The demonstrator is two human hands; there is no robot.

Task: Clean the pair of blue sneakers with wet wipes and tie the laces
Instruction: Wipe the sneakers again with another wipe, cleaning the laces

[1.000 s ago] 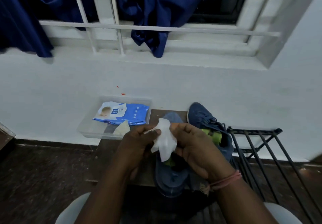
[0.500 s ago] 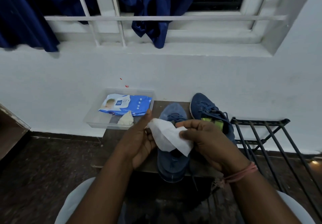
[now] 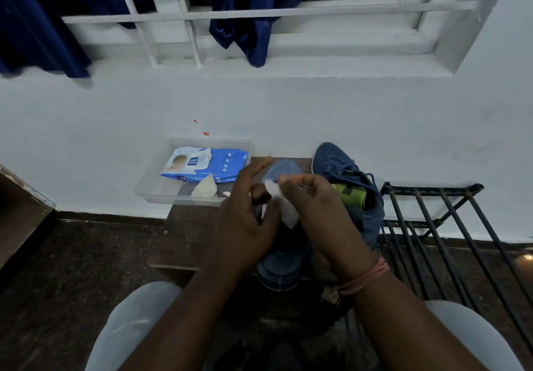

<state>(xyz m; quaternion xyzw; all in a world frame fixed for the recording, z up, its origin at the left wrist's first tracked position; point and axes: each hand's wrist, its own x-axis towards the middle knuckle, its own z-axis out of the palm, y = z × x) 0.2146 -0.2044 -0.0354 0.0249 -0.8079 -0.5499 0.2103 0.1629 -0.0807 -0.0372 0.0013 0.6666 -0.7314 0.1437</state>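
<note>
Both hands hold 1 white wet wipe (image 3: pixel 281 204) between them: the left hand (image 3: pixel 248 220) pinches its upper left part with the other fingers spread, and the right hand (image 3: pixel 320 220) has curled fingers clamped on its upper right. Half a second ago the wipe was spread wide between the hands; now it is bunched, with the hands closer together. Directly beneath the grip, 1 blue sneaker (image 3: pixel 279 266) lies on the dark bench (image 3: pixel 187 235), toe toward the wall. Just right of the grip stands the second sneaker (image 3: pixel 340 165), darker blue, laces loose, lining green. Left and beyond, 1 clear tray (image 3: pixel 161 194) holds 1 blue wipes pack (image 3: pixel 206 164) and 1 crumpled used wipe (image 3: pixel 205 189).
</note>
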